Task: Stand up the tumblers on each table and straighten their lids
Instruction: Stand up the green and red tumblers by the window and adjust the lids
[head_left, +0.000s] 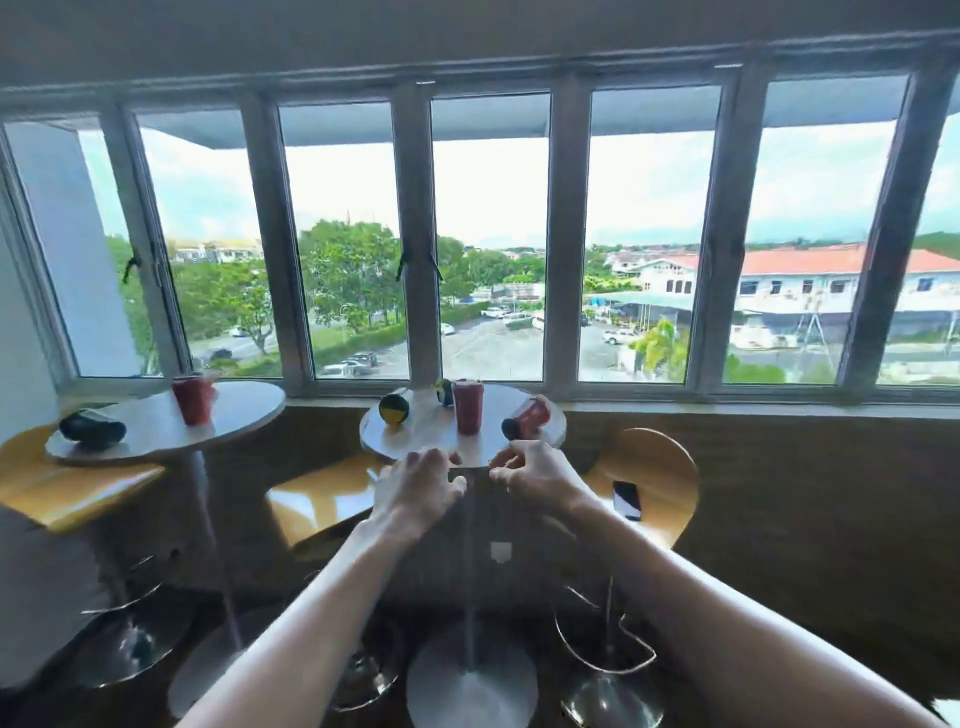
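Observation:
Two small round tables stand under the window. On the middle table (415, 441) a red tumbler (467, 408) stands upright, a second red tumbler (529, 418) lies on its side to the right, and two dark tumblers lie tipped: one with a yellow end (393, 409), one behind (444, 391). The left table (244, 405) holds an upright red tumbler (192, 397) and a dark tumbler (92, 428) on its side. My left hand (415, 488) and my right hand (535, 475) hover at the middle table's near edge, fingers loosely curled, holding nothing.
Yellow bar stools (654, 467) stand around the tables on chrome bases. A phone (626, 500) lies on the right stool's seat. The window wall and sill run close behind both tables. A chrome table base (470, 691) is on the floor below my hands.

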